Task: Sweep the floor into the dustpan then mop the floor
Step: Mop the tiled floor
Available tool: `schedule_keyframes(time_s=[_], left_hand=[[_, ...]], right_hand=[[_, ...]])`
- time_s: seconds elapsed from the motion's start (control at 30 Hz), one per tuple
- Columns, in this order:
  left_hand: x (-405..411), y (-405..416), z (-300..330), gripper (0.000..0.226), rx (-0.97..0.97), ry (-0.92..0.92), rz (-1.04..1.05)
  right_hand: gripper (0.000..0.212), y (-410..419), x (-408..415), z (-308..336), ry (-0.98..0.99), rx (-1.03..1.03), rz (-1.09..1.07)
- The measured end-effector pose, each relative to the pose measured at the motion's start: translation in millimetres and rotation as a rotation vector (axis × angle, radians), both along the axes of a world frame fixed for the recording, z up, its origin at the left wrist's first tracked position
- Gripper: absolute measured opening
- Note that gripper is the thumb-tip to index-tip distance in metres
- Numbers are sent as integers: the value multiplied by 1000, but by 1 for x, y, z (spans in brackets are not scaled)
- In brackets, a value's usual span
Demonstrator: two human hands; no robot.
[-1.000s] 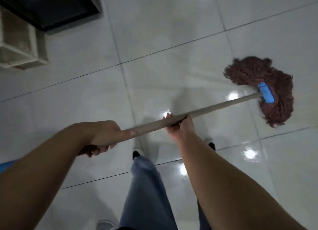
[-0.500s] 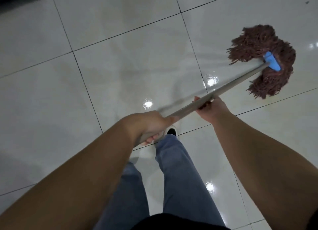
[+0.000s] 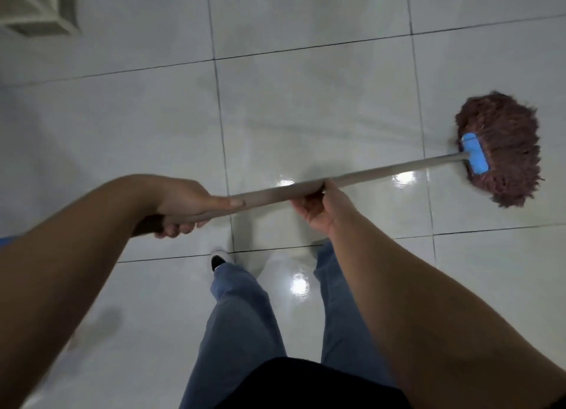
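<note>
Head cam, looking down: a person works a mop [image 3: 382,175] across a glossy white tiled floor [image 3: 306,102]. Left hand [image 3: 186,203] is wrapped tight round the near end of the pale handle, thumb laid flat along the top of the shaft, fingers curled underneath. Right hand [image 3: 324,206] grips the shaft further along from below, approx. mid-length, fingers closed round it w/ the palm turned up toward the camera. The handle runs from lower left up to the right, at a shallow slant in the frame. Mop head [image 3: 502,151], a reddish-brown mass of yarn fixed by a blue clamp [image 3: 474,157], lies spread on the tile at far right, beside a dark grout line. Ceiling lights glint off the floor beneath the shaft and between the legs. Blue jeans [image 3: 242,323] fill the lower centre; one dark-and-white shoe [image 3: 219,260] shows at a grout line. Top left corner: part of a pale shelf unit [image 3: 36,7], blurred.
</note>
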State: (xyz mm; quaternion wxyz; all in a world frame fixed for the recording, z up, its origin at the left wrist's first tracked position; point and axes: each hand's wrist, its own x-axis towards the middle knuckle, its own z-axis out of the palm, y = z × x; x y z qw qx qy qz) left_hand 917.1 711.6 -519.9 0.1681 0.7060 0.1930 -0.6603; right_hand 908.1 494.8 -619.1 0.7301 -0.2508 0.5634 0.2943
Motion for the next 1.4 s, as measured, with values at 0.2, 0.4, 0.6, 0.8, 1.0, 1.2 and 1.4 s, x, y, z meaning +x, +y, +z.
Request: schedule_keyframes(time_s=[0.2,0.4,0.6,0.8,1.0,1.2,1.4], left_hand=[[-110,108,-1,73,3,49,98],[-149,173,1,71,4,59,115],[-168,183,-12,72,-85,12,178],[-187,160,-13,65,-79,-15,172],[-202,143,0,54,-104,-71,141],[-241,126,15,76,-95,-194,93],[-271,131,18,89,-130,-202,112]], right_hand=[[38,112,-84,8,116,-24,92],[37,190,-125,3,157,-95,81],[27,210,-145,0,163,-176,-23],[30,214,-170,12,110,-154,-125],[27,219,-192,21,1,-127,-265],[24,224,-229,34,-87,-141,-409],[29,231,-258,32,-125,-116,-536]])
